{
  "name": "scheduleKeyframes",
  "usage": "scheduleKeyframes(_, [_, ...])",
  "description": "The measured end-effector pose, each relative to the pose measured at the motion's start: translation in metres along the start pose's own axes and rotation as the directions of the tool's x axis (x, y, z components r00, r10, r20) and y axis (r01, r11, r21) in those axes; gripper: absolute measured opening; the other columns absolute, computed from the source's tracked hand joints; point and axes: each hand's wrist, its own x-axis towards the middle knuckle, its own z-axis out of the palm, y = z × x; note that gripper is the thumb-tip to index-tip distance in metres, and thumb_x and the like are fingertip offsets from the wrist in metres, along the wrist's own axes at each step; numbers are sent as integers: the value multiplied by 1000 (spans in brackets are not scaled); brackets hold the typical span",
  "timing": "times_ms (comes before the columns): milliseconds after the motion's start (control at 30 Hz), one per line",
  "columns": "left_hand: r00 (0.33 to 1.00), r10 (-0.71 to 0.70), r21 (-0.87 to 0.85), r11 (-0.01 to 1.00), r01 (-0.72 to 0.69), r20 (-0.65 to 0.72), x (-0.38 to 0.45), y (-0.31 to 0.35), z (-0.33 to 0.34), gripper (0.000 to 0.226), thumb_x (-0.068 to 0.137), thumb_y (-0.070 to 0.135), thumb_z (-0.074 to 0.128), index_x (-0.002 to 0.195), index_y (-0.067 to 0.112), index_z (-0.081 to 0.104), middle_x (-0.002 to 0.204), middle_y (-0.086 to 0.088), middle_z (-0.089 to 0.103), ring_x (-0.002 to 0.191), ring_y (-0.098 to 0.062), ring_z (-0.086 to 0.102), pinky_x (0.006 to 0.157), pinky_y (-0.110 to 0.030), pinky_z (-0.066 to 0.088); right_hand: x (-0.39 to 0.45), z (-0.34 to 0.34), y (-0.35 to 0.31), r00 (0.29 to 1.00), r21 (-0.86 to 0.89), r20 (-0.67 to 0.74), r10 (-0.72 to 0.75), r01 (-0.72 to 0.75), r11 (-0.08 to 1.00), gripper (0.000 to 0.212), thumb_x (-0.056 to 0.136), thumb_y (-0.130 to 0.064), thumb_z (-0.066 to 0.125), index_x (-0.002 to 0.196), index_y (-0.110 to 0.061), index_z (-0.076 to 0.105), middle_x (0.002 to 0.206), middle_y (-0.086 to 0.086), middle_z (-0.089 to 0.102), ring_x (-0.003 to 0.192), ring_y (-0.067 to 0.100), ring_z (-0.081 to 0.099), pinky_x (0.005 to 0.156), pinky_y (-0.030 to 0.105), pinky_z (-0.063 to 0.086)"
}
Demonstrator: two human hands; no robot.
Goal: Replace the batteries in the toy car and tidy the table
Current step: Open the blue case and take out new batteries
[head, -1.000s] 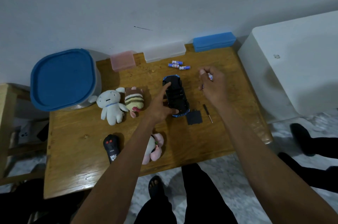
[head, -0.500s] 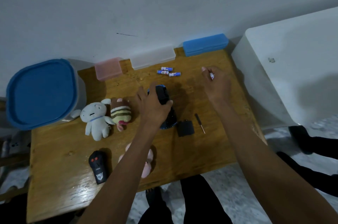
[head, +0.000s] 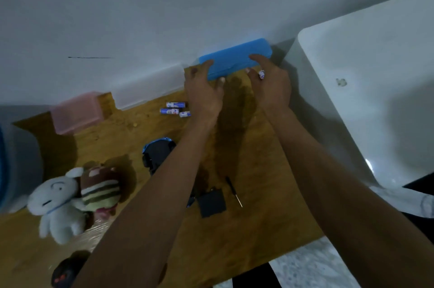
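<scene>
Wooden table (head: pixel 258 205) by the wall: both hands on blue box (head: pixel 234 58), left hand (head: pixel 204 92) gripping its end, right hand (head: pixel 270 85) also pinching a battery (head: pixel 261 74), toy car (head: pixel 157 155) open w/ cover (head: pixel 212 202) off, 3 batteries (head: pixel 175 109) loose, so swap and tidy-up prob still to go

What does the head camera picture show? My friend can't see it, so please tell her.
Both hands, left hand and right hand, grip the blue box at the table's far edge; the right also holds a battery. Nearer lie three batteries, the toy car and a screwdriver.
</scene>
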Motion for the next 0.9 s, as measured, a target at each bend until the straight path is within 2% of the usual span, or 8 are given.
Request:
scheduleKeyframes(167, [999, -20, -16, 1000, 19, -45, 22, -9, 19, 49, 88, 4, 71, 136, 16, 63, 136, -14, 47, 126, -24, 52, 111, -32, 44, 27, 21, 14, 997, -11, 35, -72, 72, 997, 43, 97, -42, 62, 139, -37, 57, 124, 4, 70, 109, 22, 66, 94, 35, 55])
scheduleKeyframes(233, [998, -23, -37, 999, 20, -64, 26, -11, 24, 50, 86, 4, 74, 133, 16, 64, 135, -13, 48, 125, -23, 53, 110, -33, 45, 31, 27, 17, 995, 23, 58, -81, 79, 997, 41, 98, -40, 62, 139, -35, 58, 129, 2, 67, 115, 20, 64, 99, 33, 53])
scheduleKeyframes(433, [996, 15, -43, 999, -19, -93, 24, -12, 25, 44, 88, 2, 72, 130, 12, 67, 136, -16, 49, 126, -24, 52, 110, -26, 44, 28, 36, 24, 983, 96, -50, -177, 181, 979, 38, 98, -40, 62, 133, -28, 65, 126, 5, 70, 114, 21, 66, 98, 41, 55])
scheduleKeyframes(533, [994, 38, -51, 998, -43, -98, 21, -13, 25, 56, 87, -1, 71, 140, 14, 60, 139, -17, 48, 126, -22, 51, 109, -25, 44, 31, 32, 15, 968, 156, -130, -214, 233, 960, 37, 97, -39, 64, 129, -22, 69, 123, 4, 72, 110, 18, 69, 96, 37, 55])
scheduleKeyframes(600, [993, 45, -57, 997, -52, -106, 20, -13, 25, 71, 87, -4, 70, 150, 20, 48, 139, -14, 50, 126, -21, 52, 106, -25, 46, 36, 28, 8, 963, 175, -146, -228, 252, 952, 37, 96, -38, 65, 130, -21, 68, 123, 3, 72, 107, 15, 69, 96, 32, 56])
scheduleKeyframes(700, [988, 57, -104, 992, -72, -143, 16, -12, 26, 85, 86, -8, 66, 158, 23, 32, 139, -12, 55, 127, -25, 57, 103, -39, 54, 47, 23, -5, 977, 174, -140, -159, 182, 968, 37, 94, -39, 69, 126, -21, 63, 106, 0, 73, 90, 8, 66, 79, 20, 55])
scheduleKeyframes(800, [980, 108, -92, 988, -125, -168, 11, -16, 29, 81, 87, -11, 63, 157, 15, 33, 150, -11, 50, 136, -25, 51, 109, -43, 49, 60, 24, -12, 974, 165, -179, -136, 166, 972, 33, 92, -40, 71, 108, -13, 59, 79, -7, 59, 64, 2, 53, 57, 10, 37])
scheduleKeyframes(900, [982, 128, -6, 992, -130, -141, 12, -18, 31, 78, 90, -8, 63, 157, 19, 34, 146, -16, 52, 127, -28, 56, 103, -45, 53, 70, 26, -15, 963, 95, -205, -175, 198, 976, 31, 93, -42, 68, 97, -12, 60, 80, -7, 61, 68, 6, 56, 55, 10, 34])
